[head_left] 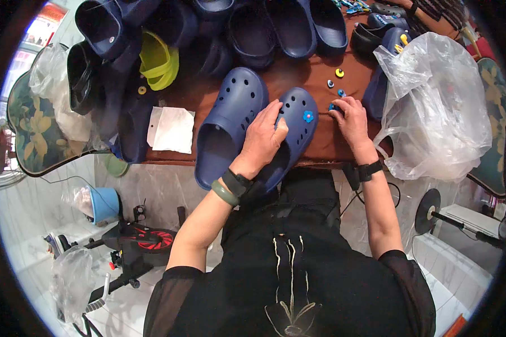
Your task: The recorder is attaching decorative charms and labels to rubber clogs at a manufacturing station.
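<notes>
Navy clog (297, 130), blue flower charm (308, 117) on toe, clasped by left hand (263, 139) at brown table's (330, 143) near edge; long axis pointed away from body, toe tilted right. Small blue charm (332, 107) touched by right hand (351, 119), right of toe; pinch cannot be confirmed.

A clog (296, 115) lies beneath the left hand (262, 137), a second clog (242, 92) just left of it; farther left, a paper piece (171, 129); beyond both hands, more clogs (292, 28) on the table (309, 73); just beyond the right hand (349, 119), small charms (339, 73); to its right, a plastic bag (438, 106).
</notes>
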Tool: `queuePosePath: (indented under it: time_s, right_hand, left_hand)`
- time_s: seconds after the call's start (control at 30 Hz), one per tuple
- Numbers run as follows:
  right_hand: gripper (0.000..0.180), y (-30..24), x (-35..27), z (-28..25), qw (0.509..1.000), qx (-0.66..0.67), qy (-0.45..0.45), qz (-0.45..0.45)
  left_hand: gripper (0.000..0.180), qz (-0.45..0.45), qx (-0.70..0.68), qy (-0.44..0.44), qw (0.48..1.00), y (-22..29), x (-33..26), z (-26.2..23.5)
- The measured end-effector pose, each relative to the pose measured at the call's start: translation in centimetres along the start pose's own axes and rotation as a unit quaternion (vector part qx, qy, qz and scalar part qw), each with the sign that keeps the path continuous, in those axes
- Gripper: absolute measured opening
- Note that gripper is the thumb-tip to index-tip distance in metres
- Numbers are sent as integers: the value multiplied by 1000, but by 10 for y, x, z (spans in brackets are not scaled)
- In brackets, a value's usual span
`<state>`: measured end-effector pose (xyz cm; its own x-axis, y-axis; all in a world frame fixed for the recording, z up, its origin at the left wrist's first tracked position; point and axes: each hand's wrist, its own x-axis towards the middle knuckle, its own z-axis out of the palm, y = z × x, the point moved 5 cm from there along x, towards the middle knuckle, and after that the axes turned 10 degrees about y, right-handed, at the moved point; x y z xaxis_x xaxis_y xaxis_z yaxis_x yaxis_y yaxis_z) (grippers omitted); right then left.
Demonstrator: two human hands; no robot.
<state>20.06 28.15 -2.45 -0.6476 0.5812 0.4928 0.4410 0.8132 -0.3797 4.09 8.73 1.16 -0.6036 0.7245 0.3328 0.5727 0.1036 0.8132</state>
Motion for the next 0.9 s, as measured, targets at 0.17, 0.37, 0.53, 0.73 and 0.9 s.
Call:
queuePosePath:
  time_s: [0.17,0.37,0.53,0.73,0.9]
  right_hand:
    - [25,-13,-4,0,993,-94,-32,-71]
    - [16,-40,-35,-21,957,227,35,179]
    - [16,-91,-53,-15,915,360,-34,179]
    - [17,-99,-63,2,895,384,11,228]
    - [19,-100,-60,-4,891,357,103,261]
  left_hand:
    - [43,27,-1,6,1000,0,2,0]
    - [42,40,10,7,999,-2,2,1]
    - [42,35,7,5,999,-2,2,1]
    - [42,37,8,6,999,-3,1,2]
    - [41,30,6,9,999,-4,0,1]
